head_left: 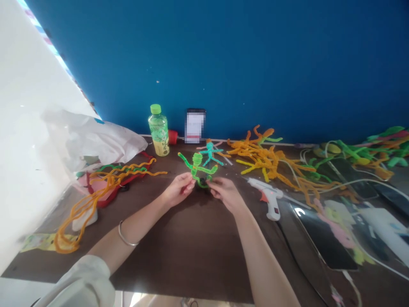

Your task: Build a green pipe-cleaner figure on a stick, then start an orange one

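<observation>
Between my two hands, a little above the table, stands a green pipe-cleaner figure (197,161) with a wound head and two outstretched arms. My left hand (180,188) pinches its lower part from the left. From the right, my right hand (226,192) has its fingers closed on the figure's lower end, where a green strand curves. The exact contact points are partly hidden by the fingers. Just behind it is a turquoise pipe-cleaner figure (210,151), which neither hand touches.
A green-capped bottle (159,132) and an upright phone (194,125) stand at the back. Orange pipe cleaners (271,160) lie to the right, near a white glue gun (270,197) with a cord. A dark phone (326,238) lies farther right. Loose orange strands (107,185) spread left.
</observation>
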`<state>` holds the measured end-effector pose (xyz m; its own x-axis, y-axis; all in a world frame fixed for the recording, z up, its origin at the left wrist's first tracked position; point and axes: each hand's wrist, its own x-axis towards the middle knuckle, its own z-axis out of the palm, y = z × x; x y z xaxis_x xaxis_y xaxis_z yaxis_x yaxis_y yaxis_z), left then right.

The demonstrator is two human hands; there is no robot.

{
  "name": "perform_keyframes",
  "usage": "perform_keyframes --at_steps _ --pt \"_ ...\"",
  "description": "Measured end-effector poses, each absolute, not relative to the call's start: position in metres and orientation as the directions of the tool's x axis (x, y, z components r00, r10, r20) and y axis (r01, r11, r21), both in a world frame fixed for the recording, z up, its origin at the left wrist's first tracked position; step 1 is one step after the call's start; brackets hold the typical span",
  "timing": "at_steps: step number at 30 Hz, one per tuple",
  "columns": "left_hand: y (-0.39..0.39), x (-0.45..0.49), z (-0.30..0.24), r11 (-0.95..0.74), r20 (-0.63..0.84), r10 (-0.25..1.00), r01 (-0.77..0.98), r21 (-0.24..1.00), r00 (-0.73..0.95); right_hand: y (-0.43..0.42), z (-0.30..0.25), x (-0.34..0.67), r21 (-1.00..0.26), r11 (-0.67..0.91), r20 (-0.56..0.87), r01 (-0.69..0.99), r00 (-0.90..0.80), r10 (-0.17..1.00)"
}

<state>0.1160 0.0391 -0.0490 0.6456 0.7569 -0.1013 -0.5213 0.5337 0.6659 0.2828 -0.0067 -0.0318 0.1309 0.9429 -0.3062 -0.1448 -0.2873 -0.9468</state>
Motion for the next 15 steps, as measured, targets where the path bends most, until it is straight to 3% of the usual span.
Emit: perform_keyframes --at_steps 3,9,15 --pt "0.039 0.1163 -0.049 0.529 -0.11 0.77 -0.533 0.66 0.628 -0.0051 -0.0361 0.2812 -0.969 -0.188 -0.223 -0.161 0.236 0.946" --pt "0.0401 0.1158 -0.0492 0.558 -0.151 0.774 -0.55 0.621 0.615 -0.0019 -0.0358 0.2806 -0.923 -0.043 -0.204 -0.383 0.391 0.898" --pt "0.0409 0.1145 -0.042 0.64 -0.257 0.764 -0.647 0.414 0.592 -0.0013 -0.0359 0.283 -0.901 0.09 -0.087 -0.425 0.379 0.921"
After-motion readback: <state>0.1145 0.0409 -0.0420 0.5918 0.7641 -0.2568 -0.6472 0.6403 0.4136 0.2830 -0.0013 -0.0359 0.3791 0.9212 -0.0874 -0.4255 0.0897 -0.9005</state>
